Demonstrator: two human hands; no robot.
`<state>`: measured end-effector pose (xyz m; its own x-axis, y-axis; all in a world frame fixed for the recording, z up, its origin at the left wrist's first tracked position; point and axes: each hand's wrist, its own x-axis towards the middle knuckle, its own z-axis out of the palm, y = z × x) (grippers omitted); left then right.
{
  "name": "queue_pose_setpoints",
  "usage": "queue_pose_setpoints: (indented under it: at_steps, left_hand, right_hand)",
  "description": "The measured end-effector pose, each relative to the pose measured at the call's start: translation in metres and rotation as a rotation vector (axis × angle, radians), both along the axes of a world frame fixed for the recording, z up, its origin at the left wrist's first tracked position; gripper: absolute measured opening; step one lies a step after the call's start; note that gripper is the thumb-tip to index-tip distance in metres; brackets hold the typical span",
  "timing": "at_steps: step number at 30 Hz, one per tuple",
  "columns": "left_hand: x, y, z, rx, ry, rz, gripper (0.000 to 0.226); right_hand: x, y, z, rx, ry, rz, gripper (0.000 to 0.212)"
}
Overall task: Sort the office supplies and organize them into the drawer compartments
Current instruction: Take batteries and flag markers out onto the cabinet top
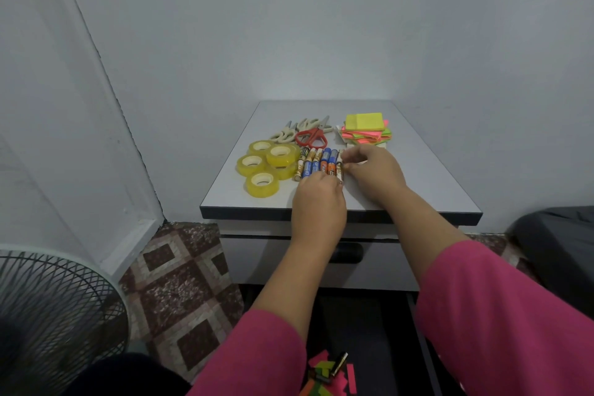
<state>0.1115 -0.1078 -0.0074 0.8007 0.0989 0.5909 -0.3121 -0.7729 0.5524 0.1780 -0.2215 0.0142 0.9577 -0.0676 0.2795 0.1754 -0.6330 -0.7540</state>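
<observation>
Head view: both hands (345, 178) pinch ends of blue, orange, gold batteries (318, 164) lying in row.

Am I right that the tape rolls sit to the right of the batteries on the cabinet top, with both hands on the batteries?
Not quite. In the head view the tape rolls sit left of the batteries, not right. The rest holds: the left hand and right hand are both on the batteries on the cabinet top.
</observation>
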Motion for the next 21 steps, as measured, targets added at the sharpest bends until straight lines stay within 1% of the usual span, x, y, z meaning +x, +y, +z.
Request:
queue_pose_setpoints:
  at_steps: [8, 13, 16, 19, 21]
  left_hand:
    - [0.002, 0.000, -0.001, 0.014, -0.002, -0.013, 0.023]
    - [0.000, 0.002, -0.001, 0.016, -0.009, -0.042, 0.021]
    - [-0.002, 0.005, -0.001, -0.003, 0.007, -0.074, 0.021]
    - [-0.006, 0.008, 0.001, -0.049, 0.027, -0.140, 0.019]
    - [-0.013, 0.012, 0.001, -0.076, 0.012, -0.186, 0.016]
  right_hand:
    - [0.000, 0.000, -0.001, 0.017, -0.010, -0.007, 0.016]
    - [-0.008, 0.001, 0.000, 0.090, -0.034, -0.022, 0.017]
    - [-0.020, 0.002, 0.001, 0.123, -0.079, -0.032, 0.016]
    - [-0.035, 0.004, 0.000, 0.138, -0.117, 0.005, 0.016]
    - [-0.050, 0.004, -0.004, 0.151, -0.177, 0.009, 0.015]
